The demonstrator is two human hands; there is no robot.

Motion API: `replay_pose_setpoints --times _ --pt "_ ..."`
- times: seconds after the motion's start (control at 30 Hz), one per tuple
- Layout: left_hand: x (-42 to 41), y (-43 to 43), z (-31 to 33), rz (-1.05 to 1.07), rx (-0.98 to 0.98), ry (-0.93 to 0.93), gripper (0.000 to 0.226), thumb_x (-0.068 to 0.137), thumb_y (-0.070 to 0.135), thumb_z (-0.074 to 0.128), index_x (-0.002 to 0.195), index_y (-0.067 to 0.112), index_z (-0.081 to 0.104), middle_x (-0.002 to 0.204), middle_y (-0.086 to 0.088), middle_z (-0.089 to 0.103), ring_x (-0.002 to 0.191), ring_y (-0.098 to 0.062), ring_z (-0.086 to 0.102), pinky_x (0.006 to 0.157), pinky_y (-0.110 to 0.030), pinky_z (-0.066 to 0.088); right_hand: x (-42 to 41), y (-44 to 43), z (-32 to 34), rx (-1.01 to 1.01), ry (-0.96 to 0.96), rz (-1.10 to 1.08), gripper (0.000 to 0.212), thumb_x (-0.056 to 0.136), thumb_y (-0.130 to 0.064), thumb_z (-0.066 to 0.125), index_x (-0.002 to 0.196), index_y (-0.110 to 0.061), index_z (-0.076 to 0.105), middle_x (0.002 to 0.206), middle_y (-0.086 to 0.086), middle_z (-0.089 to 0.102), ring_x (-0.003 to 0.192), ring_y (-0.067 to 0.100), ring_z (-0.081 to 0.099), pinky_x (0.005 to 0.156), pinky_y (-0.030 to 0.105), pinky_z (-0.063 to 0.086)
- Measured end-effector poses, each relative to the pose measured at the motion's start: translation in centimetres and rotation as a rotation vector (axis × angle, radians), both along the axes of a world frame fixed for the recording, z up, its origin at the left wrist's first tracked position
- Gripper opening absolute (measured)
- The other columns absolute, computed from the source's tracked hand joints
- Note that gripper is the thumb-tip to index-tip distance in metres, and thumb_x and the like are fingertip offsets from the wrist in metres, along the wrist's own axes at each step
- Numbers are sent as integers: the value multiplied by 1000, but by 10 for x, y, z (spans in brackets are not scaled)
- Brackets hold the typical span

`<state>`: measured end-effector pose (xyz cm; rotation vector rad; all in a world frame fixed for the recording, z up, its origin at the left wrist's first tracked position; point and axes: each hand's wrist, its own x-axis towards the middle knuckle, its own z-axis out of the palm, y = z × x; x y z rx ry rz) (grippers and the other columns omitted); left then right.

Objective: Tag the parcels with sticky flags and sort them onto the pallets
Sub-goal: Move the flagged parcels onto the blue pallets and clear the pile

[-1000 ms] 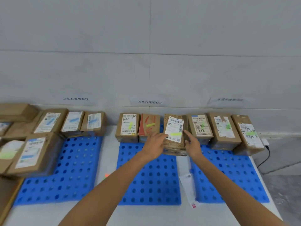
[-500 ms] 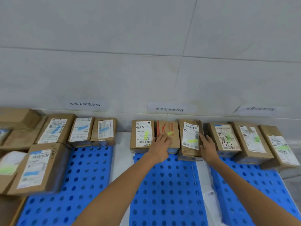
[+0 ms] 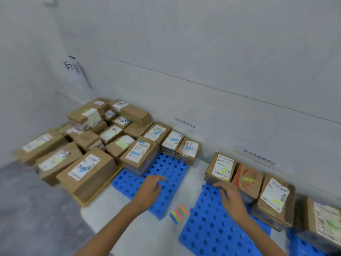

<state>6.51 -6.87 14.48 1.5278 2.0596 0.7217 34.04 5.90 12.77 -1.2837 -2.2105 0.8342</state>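
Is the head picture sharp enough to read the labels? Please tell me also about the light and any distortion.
Head view: motion blur smears the whole frame, so small print on the parcels and wall signs is unreadable; the sticky flags show only as colour bands; the frame is tilted, so the wall seam runs slanted; light is soft and even, without glare or hard shadows.

The left hand (image 3: 151,191) hovers palm-down, forefinger pointing ahead. To its right, the right hand (image 3: 229,197) lies palm-down, fingers relaxed.

Flagged brown parcels (image 3: 222,168) sit on blue pallets (image 3: 212,228); sticky flags (image 3: 178,213) lie between them
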Motion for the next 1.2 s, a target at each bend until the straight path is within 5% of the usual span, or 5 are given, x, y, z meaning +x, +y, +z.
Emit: replay_pose_setpoints --times 0.5,0.6,0.73,0.97,1.2 --pt "-159 -183 30 475 121 43 30 91 -5 46 113 6 64 119 -6 62 115 -18 52 93 -17 33 -228 -112 22 -233 11 488 27 97 -5 44 98 -25 63 103 -13 62 91 18 64 85 30 52" --pt "-207 -186 25 508 107 -8 28 93 -2 45 111 7 64 122 -5 60 117 -15 49 94 -19 33 -271 -123 15 -299 41 472 26 98 -5 43 99 -20 65 108 -8 64 72 4 64 67 21 53" --pt "-279 -178 7 515 43 -20 29 94 3 44 115 12 61 125 -4 59 118 -19 50 94 -23 35 -336 -133 4 -389 54 415 27 96 -1 44 97 -17 66 103 -7 64 101 6 59 99 27 45" --pt "-368 -139 -29 399 -149 -6 27 94 9 46 118 12 58 121 -9 57 117 -28 52 95 -35 42 -447 -151 -8 -738 64 208 41 97 -4 41 133 -22 47 134 -3 47 115 9 44 96 23 39" --pt "-391 -124 -64 385 -403 -88 77 88 28 61 149 9 18 150 -13 30 138 -29 30 112 -38 28 -510 -181 -30 -1048 184 22 53 98 -2 34 144 -28 32 144 -3 39 114 10 41 91 24 39"
